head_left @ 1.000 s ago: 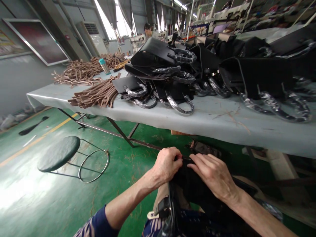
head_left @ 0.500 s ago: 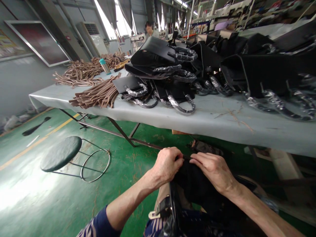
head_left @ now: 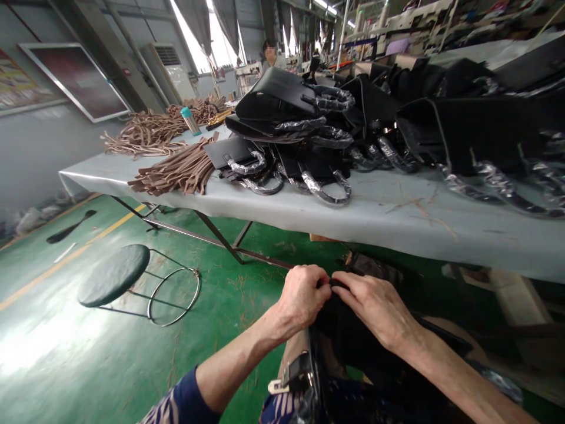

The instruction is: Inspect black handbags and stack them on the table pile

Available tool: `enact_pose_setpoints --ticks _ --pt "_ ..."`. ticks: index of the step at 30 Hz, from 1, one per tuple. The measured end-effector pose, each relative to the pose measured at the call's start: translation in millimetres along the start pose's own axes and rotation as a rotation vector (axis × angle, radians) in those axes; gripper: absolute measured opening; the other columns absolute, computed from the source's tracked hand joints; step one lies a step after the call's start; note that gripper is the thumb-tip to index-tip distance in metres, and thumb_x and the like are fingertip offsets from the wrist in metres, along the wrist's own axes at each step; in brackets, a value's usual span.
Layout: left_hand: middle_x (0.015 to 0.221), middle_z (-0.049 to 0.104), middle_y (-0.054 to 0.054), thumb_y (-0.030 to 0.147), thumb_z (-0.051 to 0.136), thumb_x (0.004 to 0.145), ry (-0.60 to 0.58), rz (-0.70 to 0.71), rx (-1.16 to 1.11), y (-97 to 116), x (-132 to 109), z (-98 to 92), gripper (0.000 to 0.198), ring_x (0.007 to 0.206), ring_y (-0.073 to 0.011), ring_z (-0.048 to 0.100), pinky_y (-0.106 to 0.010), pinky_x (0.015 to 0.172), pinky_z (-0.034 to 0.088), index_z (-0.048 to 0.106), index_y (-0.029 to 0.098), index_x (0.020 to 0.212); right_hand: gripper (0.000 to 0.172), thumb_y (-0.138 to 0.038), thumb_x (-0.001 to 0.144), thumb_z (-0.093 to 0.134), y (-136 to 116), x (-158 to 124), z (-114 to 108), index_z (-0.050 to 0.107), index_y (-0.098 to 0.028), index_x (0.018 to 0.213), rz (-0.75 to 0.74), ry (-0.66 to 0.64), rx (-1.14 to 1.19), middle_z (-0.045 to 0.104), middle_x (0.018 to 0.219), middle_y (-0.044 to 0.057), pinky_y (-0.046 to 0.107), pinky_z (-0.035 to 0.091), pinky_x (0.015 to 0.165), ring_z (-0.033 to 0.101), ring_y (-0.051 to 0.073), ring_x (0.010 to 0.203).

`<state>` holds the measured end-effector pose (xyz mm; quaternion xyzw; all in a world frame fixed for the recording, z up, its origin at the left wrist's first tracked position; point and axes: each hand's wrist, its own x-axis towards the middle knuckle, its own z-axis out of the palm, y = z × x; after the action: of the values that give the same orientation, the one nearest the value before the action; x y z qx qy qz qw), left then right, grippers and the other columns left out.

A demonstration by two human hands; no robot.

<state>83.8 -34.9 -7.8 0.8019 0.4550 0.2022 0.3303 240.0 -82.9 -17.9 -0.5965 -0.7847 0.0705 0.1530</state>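
A black bag [head_left: 353, 347] rests on my lap, below the table edge. My left hand [head_left: 302, 294] is closed in a fist on the bag's upper edge. My right hand [head_left: 375, 306] lies next to it, its fingers pinching the same edge, fingertips nearly touching the left hand. A strap with a pale buckle [head_left: 286, 377] hangs at the bag's near side. What exactly the fingertips grip is hidden by the hands.
A long grey table [head_left: 379, 218] crosses in front, piled with black handbags [head_left: 309, 123] with wrapped handles and brown straps [head_left: 176, 168]. A round stool [head_left: 112, 275] stands on the green floor at left. A person stands far behind the table.
My hands have drawn slightly closer together on the bag's edge. The view has shifted a little to the left.
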Motion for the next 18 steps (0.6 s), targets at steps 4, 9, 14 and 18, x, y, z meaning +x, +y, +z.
enact_pose_setpoints --ticks 4,9,14,18 --pt "0.054 0.048 0.005 0.016 0.051 0.068 -0.021 -0.003 -0.005 -1 0 -2.7 0.010 0.054 -0.0085 0.040 -0.021 0.054 0.028 0.052 0.017 0.058 0.021 -0.019 0.085 0.049 -7 6 -2 0.062 -0.023 0.102 -0.046 -0.002 0.007 0.071 0.084 0.002 0.025 0.046 0.059 0.067 0.017 0.074" --pt "0.072 0.055 0.004 0.022 0.064 0.064 -0.031 -0.054 -0.063 2 -9 -15.2 0.026 0.064 -0.0114 0.047 -0.021 0.059 0.035 0.049 0.019 0.084 0.015 -0.023 0.086 0.051 -5 8 -6 0.065 -0.026 0.091 0.026 -0.065 0.042 0.071 0.076 -0.001 0.025 0.044 0.056 0.067 0.018 0.072" --pt "0.104 0.058 -0.003 0.033 0.080 0.046 -0.169 -0.192 -0.205 6 -22 -23.6 0.090 0.091 -0.0207 0.054 -0.029 0.078 0.042 0.034 0.021 0.121 0.017 -0.027 0.087 0.049 -3 10 -4 0.065 -0.024 0.085 0.061 -0.117 0.002 0.071 0.076 0.001 0.027 0.045 0.060 0.067 0.020 0.075" --pt "0.098 0.060 -0.004 0.014 0.066 0.056 -0.240 -0.220 -0.214 4 -24 -27.2 0.068 0.086 -0.0205 0.056 -0.028 0.072 0.045 0.041 0.019 0.118 0.017 -0.028 0.088 0.048 -9 13 -6 0.064 -0.023 0.084 0.085 -0.168 -0.044 0.071 0.076 0.002 0.028 0.045 0.062 0.067 0.022 0.078"
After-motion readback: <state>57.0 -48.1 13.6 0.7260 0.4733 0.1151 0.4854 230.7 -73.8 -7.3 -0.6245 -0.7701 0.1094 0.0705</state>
